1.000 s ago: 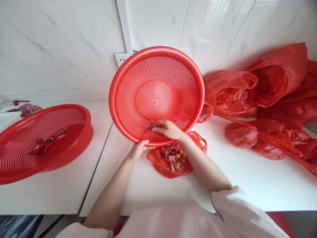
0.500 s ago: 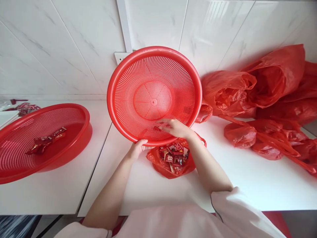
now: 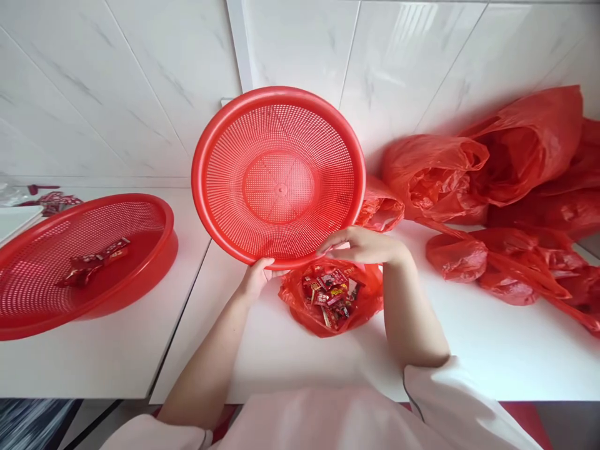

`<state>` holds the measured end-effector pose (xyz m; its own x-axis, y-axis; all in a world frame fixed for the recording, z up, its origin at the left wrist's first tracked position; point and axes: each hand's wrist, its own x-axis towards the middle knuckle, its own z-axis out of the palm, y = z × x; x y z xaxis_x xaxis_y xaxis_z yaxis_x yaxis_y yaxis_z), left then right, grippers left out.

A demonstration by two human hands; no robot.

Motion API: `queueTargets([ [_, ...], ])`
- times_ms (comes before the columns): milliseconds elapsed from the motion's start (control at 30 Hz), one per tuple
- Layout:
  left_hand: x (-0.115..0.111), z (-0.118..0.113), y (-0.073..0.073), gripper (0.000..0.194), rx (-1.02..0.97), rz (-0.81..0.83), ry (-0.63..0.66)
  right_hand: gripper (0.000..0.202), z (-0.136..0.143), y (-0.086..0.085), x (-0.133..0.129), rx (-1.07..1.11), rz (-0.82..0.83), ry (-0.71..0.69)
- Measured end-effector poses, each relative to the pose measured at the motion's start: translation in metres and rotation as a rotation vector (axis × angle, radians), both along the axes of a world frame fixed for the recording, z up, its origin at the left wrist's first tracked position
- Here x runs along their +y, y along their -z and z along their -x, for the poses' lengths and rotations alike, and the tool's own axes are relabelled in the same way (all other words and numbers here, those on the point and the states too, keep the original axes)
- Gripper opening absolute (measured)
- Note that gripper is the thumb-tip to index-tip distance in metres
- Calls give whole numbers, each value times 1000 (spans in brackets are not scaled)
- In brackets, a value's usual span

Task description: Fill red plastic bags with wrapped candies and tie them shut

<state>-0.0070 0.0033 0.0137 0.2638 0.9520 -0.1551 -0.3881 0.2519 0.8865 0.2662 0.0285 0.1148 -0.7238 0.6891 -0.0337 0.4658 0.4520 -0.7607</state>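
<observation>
A red plastic basket (image 3: 280, 134) with perforated sides is tipped up, its open mouth facing me and no items visible inside. My left hand (image 3: 255, 279) grips its lower rim, thumb on top and fingers underneath. By the lower right rim is my right hand (image 3: 363, 245), with fingers bent and spread apart; I cannot tell whether they touch the rim. Directly below, an opened red plastic bag (image 3: 300, 315) on the table holds several small wrapped snack packets (image 3: 335, 292), mostly red.
A second red basket (image 3: 154, 275) stands at the left with a few red packets (image 3: 91, 262) inside. Several red plastic bags (image 3: 435, 165) crowd the right side against the tiled wall (image 3: 300, 44). A seam crosses the white table (image 3: 210, 369) on the left.
The basket in my left hand has shifted slightly left. My right hand has drawn back from inside it to the lower right rim. More of the bag's packets shows now.
</observation>
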Motion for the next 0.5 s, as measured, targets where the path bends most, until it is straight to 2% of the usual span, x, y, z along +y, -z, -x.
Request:
queueTargets([
  [167, -4, -1, -10, 21, -111, 8, -27, 47, -9, -2, -9, -61, -232, 299],
  [267, -7, 0, -20, 25, -96, 7, 10, 41, 0, -2, -9, 20, -422, 367],
  [333, -11, 3, -30, 34, -63, -6, 93, 30, 7, -6, -9, 97, -546, 431],
  [400, -18, 10, -44, 50, 23, -57, 238, 25, 11, -12, -11, 184, -634, 495],
  [467, -30, 21, -59, 58, 193, -131, 345, 27, 11, -17, -13, 296, -682, 550],
  [500, -39, 28, -65, 58, 303, -159, 340, 29, 9, -18, -13, 355, -689, 582],
])
